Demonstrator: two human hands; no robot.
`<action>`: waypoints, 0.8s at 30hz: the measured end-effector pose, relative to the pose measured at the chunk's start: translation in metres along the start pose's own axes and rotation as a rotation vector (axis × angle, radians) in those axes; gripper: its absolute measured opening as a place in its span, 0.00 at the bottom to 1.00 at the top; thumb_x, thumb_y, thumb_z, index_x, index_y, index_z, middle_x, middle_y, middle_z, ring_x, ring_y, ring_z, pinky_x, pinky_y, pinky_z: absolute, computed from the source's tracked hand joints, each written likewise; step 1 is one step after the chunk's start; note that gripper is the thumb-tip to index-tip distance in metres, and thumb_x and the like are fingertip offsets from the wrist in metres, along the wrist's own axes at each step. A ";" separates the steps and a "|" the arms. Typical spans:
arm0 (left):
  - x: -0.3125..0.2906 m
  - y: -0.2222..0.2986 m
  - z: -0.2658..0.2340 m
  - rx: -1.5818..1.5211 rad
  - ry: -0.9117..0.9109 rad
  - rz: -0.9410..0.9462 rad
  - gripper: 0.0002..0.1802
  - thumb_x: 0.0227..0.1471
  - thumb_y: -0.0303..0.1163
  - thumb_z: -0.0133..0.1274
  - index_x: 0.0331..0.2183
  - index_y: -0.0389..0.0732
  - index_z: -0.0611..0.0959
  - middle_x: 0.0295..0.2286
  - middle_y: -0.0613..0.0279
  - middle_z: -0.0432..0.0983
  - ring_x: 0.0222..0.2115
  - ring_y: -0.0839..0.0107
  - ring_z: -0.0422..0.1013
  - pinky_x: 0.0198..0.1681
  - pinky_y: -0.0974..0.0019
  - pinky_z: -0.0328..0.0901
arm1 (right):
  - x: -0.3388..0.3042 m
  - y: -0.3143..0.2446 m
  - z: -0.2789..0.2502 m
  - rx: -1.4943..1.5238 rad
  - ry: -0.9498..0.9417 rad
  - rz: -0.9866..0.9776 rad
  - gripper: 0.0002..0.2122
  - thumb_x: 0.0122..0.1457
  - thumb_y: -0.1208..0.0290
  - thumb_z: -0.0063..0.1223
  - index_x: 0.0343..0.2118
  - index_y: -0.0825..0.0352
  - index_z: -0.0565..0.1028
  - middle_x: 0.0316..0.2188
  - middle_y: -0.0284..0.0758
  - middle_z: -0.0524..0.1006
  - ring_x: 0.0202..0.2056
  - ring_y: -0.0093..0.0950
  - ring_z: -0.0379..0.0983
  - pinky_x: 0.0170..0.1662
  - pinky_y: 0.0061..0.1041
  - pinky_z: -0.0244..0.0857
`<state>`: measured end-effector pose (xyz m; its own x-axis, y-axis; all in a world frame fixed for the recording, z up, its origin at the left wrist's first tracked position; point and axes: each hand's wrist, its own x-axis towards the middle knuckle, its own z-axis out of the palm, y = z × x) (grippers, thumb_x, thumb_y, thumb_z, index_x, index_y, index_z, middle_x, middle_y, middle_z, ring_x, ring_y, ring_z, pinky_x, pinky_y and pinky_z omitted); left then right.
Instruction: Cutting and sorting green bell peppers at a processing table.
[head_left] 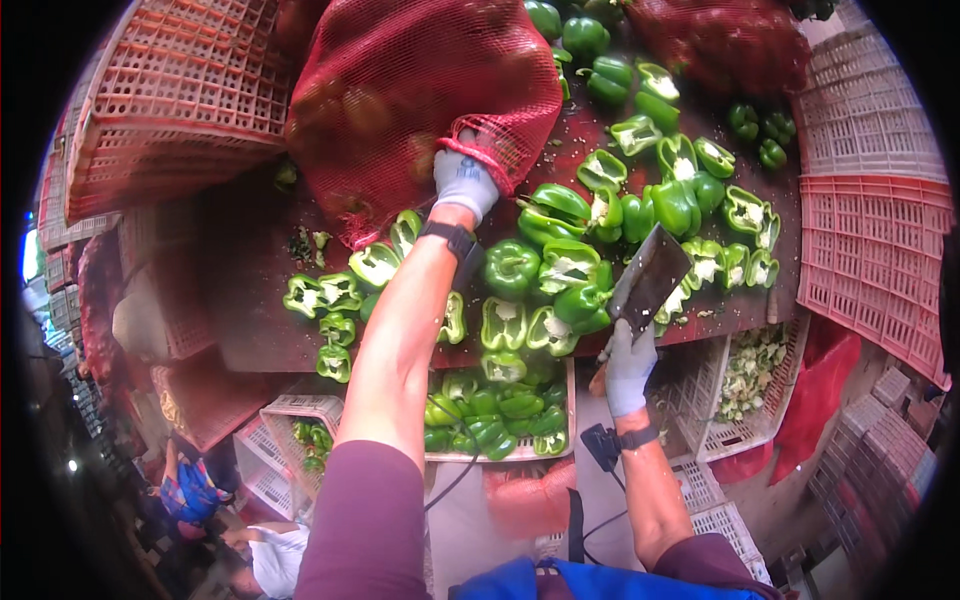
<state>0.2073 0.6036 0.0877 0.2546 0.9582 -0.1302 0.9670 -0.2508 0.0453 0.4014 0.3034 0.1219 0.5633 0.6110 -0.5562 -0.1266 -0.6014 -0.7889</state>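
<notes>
My left hand (465, 182), in a light grey glove, reaches into the mouth of a red mesh bag (350, 150) at the far side of the table. The bag's rim bunches over its fingers, so I cannot see what they grip. Whole peppers show dimly through the mesh. My right hand (630, 365), also gloved, is closed round the handle of a cleaver (650, 278). Its dark, wide blade points away from me, close to the halved green bell peppers (570, 265) spread over the table. A whole green bell pepper (512, 268) lies between my hands.
A crate of green peppers (500, 415) stands below the table's near edge. Right of it, another crate (765, 390) holds pale pepper cores. Stacked plastic crates (875, 260) rise at the right, and a pink crate (185, 90) leans at the left. People (270, 555) are at the lower left.
</notes>
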 end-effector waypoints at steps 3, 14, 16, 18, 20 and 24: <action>0.006 0.003 -0.004 -0.026 0.039 0.105 0.18 0.53 0.43 0.56 0.44 0.47 0.83 0.44 0.48 0.81 0.42 0.51 0.79 0.42 0.50 0.73 | 0.014 -0.012 0.010 -0.011 -0.003 -0.041 0.20 0.67 0.69 0.50 0.58 0.73 0.68 0.20 0.30 0.73 0.18 0.19 0.68 0.22 0.23 0.65; -0.153 -0.055 -0.049 -1.972 -0.413 -0.602 0.34 0.59 0.55 0.57 0.58 0.42 0.75 0.51 0.60 0.78 0.49 0.69 0.75 0.52 0.63 0.71 | 0.019 -0.052 0.011 -0.224 0.038 -0.294 0.13 0.66 0.70 0.51 0.48 0.73 0.73 0.21 0.42 0.78 0.18 0.37 0.74 0.23 0.34 0.66; -0.180 -0.037 -0.053 -2.096 -0.307 -0.773 0.34 0.60 0.59 0.54 0.58 0.45 0.76 0.47 0.63 0.80 0.46 0.68 0.76 0.52 0.62 0.72 | -0.012 -0.069 0.013 -0.414 -0.161 -0.541 0.14 0.63 0.75 0.54 0.50 0.71 0.74 0.23 0.45 0.78 0.20 0.44 0.75 0.24 0.36 0.65; -0.197 -0.018 -0.057 -2.141 -0.361 -0.800 0.35 0.60 0.64 0.50 0.55 0.47 0.77 0.42 0.65 0.80 0.40 0.69 0.76 0.43 0.63 0.70 | -0.040 -0.082 0.020 -0.501 -0.234 -0.963 0.21 0.52 0.79 0.61 0.52 0.66 0.75 0.26 0.41 0.78 0.24 0.42 0.75 0.27 0.39 0.66; -0.210 0.002 -0.054 -2.219 -0.382 -0.839 0.35 0.60 0.68 0.48 0.52 0.49 0.79 0.38 0.68 0.80 0.35 0.73 0.75 0.34 0.67 0.68 | -0.066 -0.099 0.025 -0.529 -0.341 -1.116 0.15 0.54 0.82 0.59 0.46 0.69 0.76 0.22 0.41 0.75 0.22 0.42 0.73 0.25 0.37 0.65; -0.227 0.021 -0.045 -2.238 -0.365 -0.785 0.35 0.62 0.67 0.44 0.52 0.48 0.77 0.37 0.67 0.79 0.32 0.76 0.75 0.30 0.70 0.68 | -0.075 -0.085 0.024 -0.678 -0.509 -1.094 0.18 0.54 0.78 0.59 0.50 0.66 0.74 0.24 0.40 0.78 0.23 0.43 0.75 0.27 0.39 0.67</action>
<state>0.1694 0.3875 0.1631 0.2288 0.6482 -0.7263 -0.5608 0.6976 0.4460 0.3502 0.3211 0.2240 -0.2583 0.9599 0.1085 0.6824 0.2608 -0.6829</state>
